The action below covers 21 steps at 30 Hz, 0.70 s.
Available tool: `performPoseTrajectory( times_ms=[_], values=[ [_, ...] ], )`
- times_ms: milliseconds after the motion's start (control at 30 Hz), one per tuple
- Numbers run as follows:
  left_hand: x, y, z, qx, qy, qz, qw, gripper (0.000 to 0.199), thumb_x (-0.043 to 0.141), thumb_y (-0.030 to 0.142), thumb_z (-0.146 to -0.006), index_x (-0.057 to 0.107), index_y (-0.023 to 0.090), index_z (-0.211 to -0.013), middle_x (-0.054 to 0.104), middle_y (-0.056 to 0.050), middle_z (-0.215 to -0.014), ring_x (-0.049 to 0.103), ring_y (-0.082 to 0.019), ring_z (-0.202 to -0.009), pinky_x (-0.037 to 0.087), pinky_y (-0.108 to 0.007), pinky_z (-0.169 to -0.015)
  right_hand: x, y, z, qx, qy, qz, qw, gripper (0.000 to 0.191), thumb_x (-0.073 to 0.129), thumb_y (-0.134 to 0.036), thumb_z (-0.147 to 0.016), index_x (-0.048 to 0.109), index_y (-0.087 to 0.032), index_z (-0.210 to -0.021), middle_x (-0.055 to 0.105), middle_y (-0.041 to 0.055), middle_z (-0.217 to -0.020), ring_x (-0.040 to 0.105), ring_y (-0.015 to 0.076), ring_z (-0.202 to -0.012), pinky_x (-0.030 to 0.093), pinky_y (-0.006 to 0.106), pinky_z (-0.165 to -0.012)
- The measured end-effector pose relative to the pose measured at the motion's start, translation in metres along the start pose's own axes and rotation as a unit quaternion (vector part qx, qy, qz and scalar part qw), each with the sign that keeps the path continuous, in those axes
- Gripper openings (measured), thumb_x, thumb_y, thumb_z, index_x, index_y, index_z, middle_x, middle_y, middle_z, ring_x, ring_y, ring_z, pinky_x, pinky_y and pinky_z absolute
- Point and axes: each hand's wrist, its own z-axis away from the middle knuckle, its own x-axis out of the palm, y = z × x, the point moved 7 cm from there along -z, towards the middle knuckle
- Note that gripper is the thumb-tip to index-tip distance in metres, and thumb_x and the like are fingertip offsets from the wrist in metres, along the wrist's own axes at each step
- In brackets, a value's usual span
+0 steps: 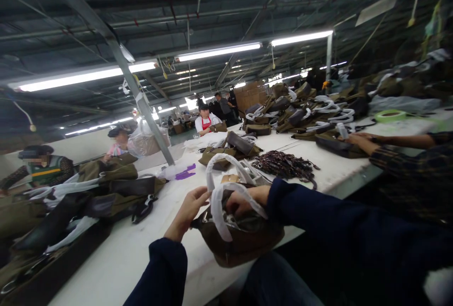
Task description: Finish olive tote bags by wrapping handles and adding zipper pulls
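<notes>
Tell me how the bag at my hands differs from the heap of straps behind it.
The bag is one bulky piece with its top open, while the straps are many thin strips in a low tangle. The bag has white-wrapped handles standing up; the straps lie in a heap with no such wrapping visible. Your right hand reaches into the bag, whereas no hand touches the straps. Both look dark brown.

Before you: smooth, leather-like brown bag (244, 244), handles (220, 216) in matt white wrap, pale smooth tabletop (141, 249), dark cloth sleeve (318, 211), grey metal post (141, 103).
</notes>
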Motion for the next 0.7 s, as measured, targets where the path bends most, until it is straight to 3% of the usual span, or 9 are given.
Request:
performPoseTrajectory(
  times_ms=[133, 200, 333, 433, 533, 600, 700],
  values=[
    [-0.027, -0.017, 0.035, 0.031, 0.193, 0.073, 0.978, 0.052, 0.057, 0.056, -0.086, 0.060, 0.020, -0.124, 0.061, -0.012, -0.135, 0.057, -0.026, -0.124, 0.046, -0.041, -0.102, 0.014, 0.019, -0.015, 0.029, -0.007, 0.015, 0.999, 0.024, 0.071, -0.019, -0.078, 0.074, -0.014, -0.101, 0.072, 0.0049, -0.094, 0.063, 0.0190, -0.086, 0.047, 0.028, -0.081],
    [-0.025, -0.035, 0.059, 0.025, 0.250, 0.111, 0.962, 0.054, 0.047, 0.058, -0.092, 0.052, 0.025, -0.134, 0.049, -0.011, -0.148, 0.049, -0.025, -0.135, 0.041, -0.042, -0.110, 0.009, 0.020, -0.012, 0.033, 0.006, 0.007, 0.999, 0.024, 0.070, -0.020, -0.079, 0.074, -0.013, -0.102, 0.072, 0.0066, -0.094, 0.063, 0.0189, -0.086, 0.048, 0.027, -0.080],
    [0.008, -0.063, 0.080, -0.018, 0.259, 0.122, 0.958, 0.055, 0.042, 0.058, -0.095, 0.050, 0.025, -0.137, 0.047, -0.008, -0.151, 0.040, -0.024, -0.142, 0.033, -0.042, -0.118, -0.008, 0.011, -0.002, 0.025, 0.038, -0.005, 0.999, 0.026, 0.070, -0.022, -0.080, 0.074, -0.014, -0.104, 0.072, 0.0076, -0.100, 0.064, 0.0193, -0.090, 0.049, 0.027, -0.083],
    [0.022, -0.066, 0.075, -0.011, 0.278, 0.148, 0.949, 0.056, 0.039, 0.059, -0.095, 0.047, 0.026, -0.140, 0.051, -0.008, -0.148, 0.049, -0.024, -0.135, 0.041, -0.041, -0.113, -0.016, -0.002, 0.001, -0.005, 0.080, 0.013, 0.997, 0.024, 0.069, -0.026, -0.082, 0.075, -0.018, -0.104, 0.071, 0.0067, -0.108, 0.062, 0.0215, -0.102, 0.046, 0.031, -0.094],
    [0.027, -0.067, 0.067, -0.022, 0.286, 0.170, 0.943, 0.060, 0.042, 0.060, -0.093, 0.042, 0.028, -0.144, 0.050, -0.007, -0.149, 0.053, -0.024, -0.132, 0.048, -0.038, -0.106, -0.002, -0.010, -0.001, -0.013, 0.020, 0.000, 1.000, 0.030, 0.068, -0.023, -0.083, 0.073, -0.018, -0.111, 0.070, 0.0072, -0.115, 0.062, 0.0215, -0.107, 0.044, 0.031, -0.099],
    [0.027, -0.068, 0.065, -0.033, 0.287, 0.175, 0.941, 0.058, 0.041, 0.060, -0.094, 0.049, 0.025, -0.140, 0.054, -0.007, -0.145, 0.053, -0.024, -0.132, 0.046, -0.038, -0.107, 0.008, -0.012, -0.002, -0.006, -0.014, -0.003, 1.000, 0.031, 0.065, -0.020, -0.083, 0.072, -0.016, -0.113, 0.070, 0.0080, -0.115, 0.063, 0.0210, -0.105, 0.044, 0.030, -0.099],
    [0.026, -0.061, 0.066, -0.020, 0.271, 0.178, 0.946, 0.055, 0.037, 0.058, -0.095, 0.060, 0.021, -0.130, 0.066, -0.008, -0.132, 0.057, -0.024, -0.127, 0.041, -0.041, -0.111, 0.006, -0.019, -0.002, -0.021, 0.006, -0.009, 1.000, 0.027, 0.065, -0.022, -0.084, 0.074, -0.016, -0.108, 0.071, 0.0079, -0.115, 0.063, 0.0215, -0.107, 0.044, 0.030, -0.100]
  ],
)
